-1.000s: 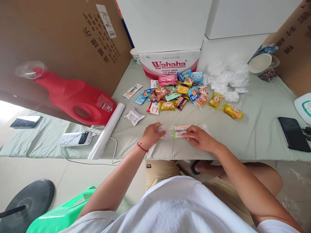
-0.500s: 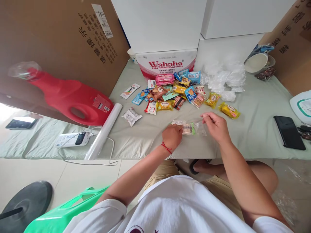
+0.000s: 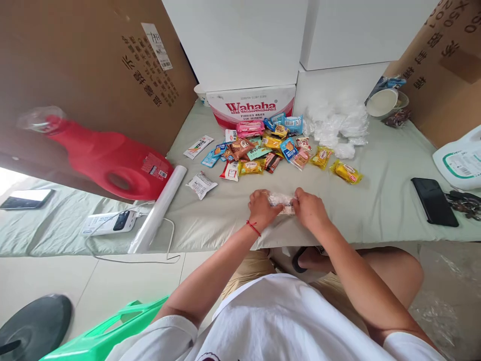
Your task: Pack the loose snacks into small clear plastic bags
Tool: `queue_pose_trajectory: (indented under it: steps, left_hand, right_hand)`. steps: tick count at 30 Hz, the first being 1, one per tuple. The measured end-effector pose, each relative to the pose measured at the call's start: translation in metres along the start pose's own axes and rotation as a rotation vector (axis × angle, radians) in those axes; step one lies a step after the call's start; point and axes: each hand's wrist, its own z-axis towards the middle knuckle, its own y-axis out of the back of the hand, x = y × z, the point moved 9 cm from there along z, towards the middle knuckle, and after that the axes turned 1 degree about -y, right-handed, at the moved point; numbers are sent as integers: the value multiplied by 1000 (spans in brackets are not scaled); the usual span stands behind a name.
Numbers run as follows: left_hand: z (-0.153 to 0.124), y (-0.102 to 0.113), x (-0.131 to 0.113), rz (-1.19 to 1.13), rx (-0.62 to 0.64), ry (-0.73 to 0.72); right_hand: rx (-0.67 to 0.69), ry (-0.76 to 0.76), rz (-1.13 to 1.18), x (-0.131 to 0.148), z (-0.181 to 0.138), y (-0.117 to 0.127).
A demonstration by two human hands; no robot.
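Note:
A small bundle in clear plastic wrap (image 3: 282, 201) lies near the front edge of the cloth-covered table; what is inside it I cannot make out. My left hand (image 3: 263, 207), with a red string bracelet at the wrist, is closed on the bundle's left end. At its right end, the fingers of my right hand (image 3: 308, 207) grip the same bundle. Beyond both hands lies a heap of wrapped snacks (image 3: 255, 150). A white snack packet (image 3: 202, 185) sits apart to the left, and a yellow snack packet (image 3: 346, 172) to the right.
A roll of clear film (image 3: 160, 208) and a red jug (image 3: 116, 160) lie at the left, near a power bank (image 3: 108, 222). Crumpled clear bags (image 3: 334, 123) are piled behind the snacks. A black phone (image 3: 434, 201) lies at the right. A Wahaba-like printed carton (image 3: 251, 103) stands behind.
My right hand has come in leftward and down from the loose plastic to the bundle's right end. The bundle looks more compact. The camera view has shifted slightly.

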Motion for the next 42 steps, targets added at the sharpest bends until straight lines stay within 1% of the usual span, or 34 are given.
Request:
queue_pose_trajectory:
  steps: [1, 2, 4, 6, 7, 8, 9, 10, 12, 14, 16, 18, 19, 20, 21, 22, 24, 25, 26, 27, 28, 30, 32, 33, 35, 37, 38, 40, 42]
  left_hand:
    - [-2, -1, -4, -38, -14, -43]
    - [-6, 1, -8, -72, -57, -105]
    - [-19, 12, -20, -91, -218, -273]
    - [-42, 21, -34, -46, -414, -481]
    - [-55, 23, -41, -22, -495, -591]
    - [-68, 21, -48, -6, -553, -701]
    - [-79, 18, -53, -1, -583, -806]
    - [-88, 12, -57, -4, -588, -901]
    - [-99, -1, -63, -22, -546, -1041]
    - [-100, -14, -66, -47, -469, -1111]
    - [-98, -24, -67, -90, -359, -1148]
    - [-99, -28, -67, -177, -228, -1173]
    - [-100, -27, -67, -230, -179, -1170]
    - [-100, -23, -65, -285, -161, -1139]
    - [-98, -17, -62, -333, -180, -1072]
    - [-92, -9, -56, -367, -228, -968]
    - [-76, 4, -39, -395, -323, -691]
    - [-67, 5, -33, -401, -319, -564]
    - [-58, 2, -30, -403, -271, -472]
    - [-50, -4, -31, -402, -197, -424]
    - [-44, -10, -37, -400, -119, -414]
    - [-37, -18, -55, -402, -16, -472]
    - [-33, -24, -77, -433, 24, -576]
    - [-32, -29, -90, -454, 38, -632]
    - [-28, -43, -113, -476, 53, -723]
    - [-23, -65, -134, -454, 69, -780]
    - [-21, -79, -145, -428, 101, -809]
    - [-19, -108, -161, -340, 198, -867]
    - [-20, -129, -169, -228, 287, -915]
  right_hand:
    - [-12, 12, 55, 7, -3, -2]
    - [-32, 18, 140, 12, -7, -5]
    - [-71, -4, 410, 15, -15, -11]
    - [-81, -65, 809, 11, -23, -21]
    - [-72, -100, 1023, 9, -27, -27]
    - [-61, -133, 1223, 9, -31, -33]
    - [-58, -163, 1394, 8, -34, -37]
    - [-64, -189, 1530, 7, -36, -41]
    - [-101, -246, 1707, 3, -39, -47]
    - [-145, -325, 1802, -4, -40, -54]
    - [-157, -394, 1842, -11, -39, -61]
    - [-148, -421, 1847, -15, -37, -66]
    - [-152, -413, 1841, -16, -35, -66]
    - [-167, -396, 1832, -17, -34, -65]
    - [-195, -376, 1821, -19, -33, -62]
    - [-227, -354, 1811, -21, -33, -59]
    - [-264, -324, 1799, -25, -33, -54]
    - [-257, -317, 1796, -26, -34, -54]
    - [-234, -313, 1790, -26, -35, -53]
    - [-207, -309, 1773, -28, -37, -52]
    - [-183, -301, 1744, -31, -39, -49]
    - [-154, -272, 1647, -42, -44, -38]
    - [-132, -246, 1531, -62, -50, -20]
    - [-131, -244, 1478, -77, -52, -10]
    - [-184, -272, 1392, -117, -53, 15]
    - [-329, -333, 1332, -169, -46, 44]
    - [-420, -374, 1315, -198, -40, 57]
    - [-581, -477, 1296, -257, -20, 80]
    - [-708, -596, 1247, -313, 7, 98]
